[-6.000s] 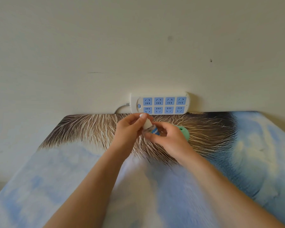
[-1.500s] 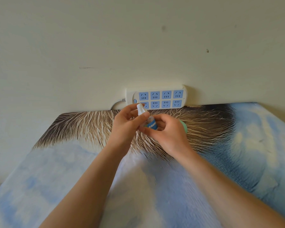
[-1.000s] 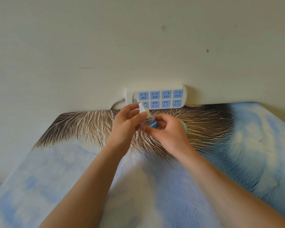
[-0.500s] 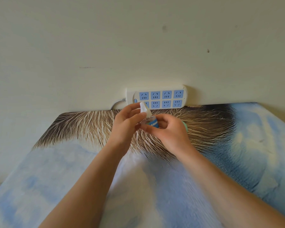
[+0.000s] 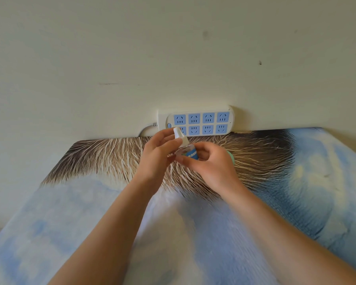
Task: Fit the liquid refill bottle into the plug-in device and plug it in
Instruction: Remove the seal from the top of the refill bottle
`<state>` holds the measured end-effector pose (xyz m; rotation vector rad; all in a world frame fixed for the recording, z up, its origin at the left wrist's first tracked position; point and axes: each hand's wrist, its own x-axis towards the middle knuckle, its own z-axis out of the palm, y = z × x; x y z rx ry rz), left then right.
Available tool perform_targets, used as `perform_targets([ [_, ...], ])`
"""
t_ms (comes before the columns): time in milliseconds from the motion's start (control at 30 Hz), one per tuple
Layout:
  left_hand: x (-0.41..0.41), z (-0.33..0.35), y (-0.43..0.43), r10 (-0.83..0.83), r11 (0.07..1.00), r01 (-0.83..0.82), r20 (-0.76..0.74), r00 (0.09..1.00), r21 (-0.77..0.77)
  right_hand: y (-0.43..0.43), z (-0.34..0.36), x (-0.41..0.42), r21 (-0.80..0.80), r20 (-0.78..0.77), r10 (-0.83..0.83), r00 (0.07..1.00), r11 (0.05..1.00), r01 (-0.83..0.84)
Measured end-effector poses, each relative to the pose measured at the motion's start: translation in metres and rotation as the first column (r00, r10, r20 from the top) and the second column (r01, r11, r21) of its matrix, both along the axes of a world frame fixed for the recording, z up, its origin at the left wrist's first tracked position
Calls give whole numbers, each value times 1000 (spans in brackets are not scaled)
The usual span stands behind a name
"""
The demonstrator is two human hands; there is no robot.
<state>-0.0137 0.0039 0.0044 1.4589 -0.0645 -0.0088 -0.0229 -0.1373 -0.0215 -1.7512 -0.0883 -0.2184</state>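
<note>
You are working in soft, even daylight with no glare, and the power strip (image 5: 195, 122) is casting a faint shadow rightward on the wall (image 5: 111, 58). The wide lens is bowing the edges, and your forearms are blurring near the bottom.

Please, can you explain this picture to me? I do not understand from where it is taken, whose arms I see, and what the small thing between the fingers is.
The camera sits on a person's head and looks forward and down, so both bare arms belong to that person. The left hand and right hand together hold a small clear refill bottle with a white cap and a blue label. Behind the right hand, a green object peeks out, mostly hidden. Everything happens above a printed cloth. A white power strip with blue sockets stands against the wall.
</note>
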Motion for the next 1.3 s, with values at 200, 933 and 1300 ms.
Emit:
perform_targets([
  [200,0,-1,-1,25,999,-26,18,1000,25,1,-1,0,-18,12,5,1000,1000,-5],
  [933,-2,-2,-3,26,999,-28,56,998,30,2,-4,0,43,-1,38,999,998,-38],
  [1300,0,-1,1,0,1000,0,29,1000,3,0,-2,2,77,-15,45,999,996,-43],
])
